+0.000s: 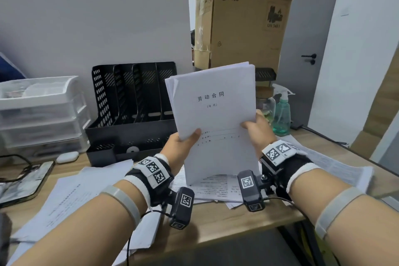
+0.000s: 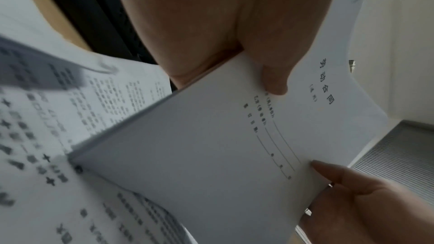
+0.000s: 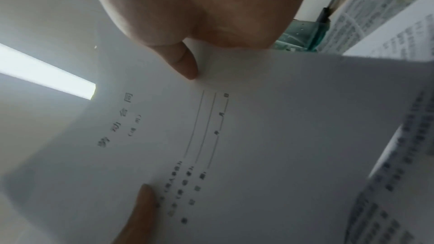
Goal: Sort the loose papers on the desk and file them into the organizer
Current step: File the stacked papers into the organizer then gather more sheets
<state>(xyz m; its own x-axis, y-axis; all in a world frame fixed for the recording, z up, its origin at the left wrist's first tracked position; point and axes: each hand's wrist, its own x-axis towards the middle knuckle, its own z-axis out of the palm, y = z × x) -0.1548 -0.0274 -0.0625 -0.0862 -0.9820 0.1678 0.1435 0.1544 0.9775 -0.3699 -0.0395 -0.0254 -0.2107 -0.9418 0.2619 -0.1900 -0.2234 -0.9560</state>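
A white stack of papers (image 1: 213,114) with a printed cover page stands upright above the desk, held by both hands. My left hand (image 1: 185,142) grips its left edge, thumb on the front. My right hand (image 1: 257,127) grips the right edge, thumb also on the cover. The wrist views show the same paper stack (image 2: 211,146) (image 3: 258,136) with each thumb pressed on it. The black slotted organizer (image 1: 133,101) stands behind and to the left, its slots showing nothing inside. Loose printed papers (image 1: 71,196) lie on the desk below.
A clear plastic drawer unit (image 1: 41,110) stands at the far left. An open cardboard box (image 1: 246,26) rises behind the stack. A green spray bottle (image 1: 281,112) stands at the right. More sheets (image 1: 336,166) lie at the right, and a phone (image 1: 23,181) at the left edge.
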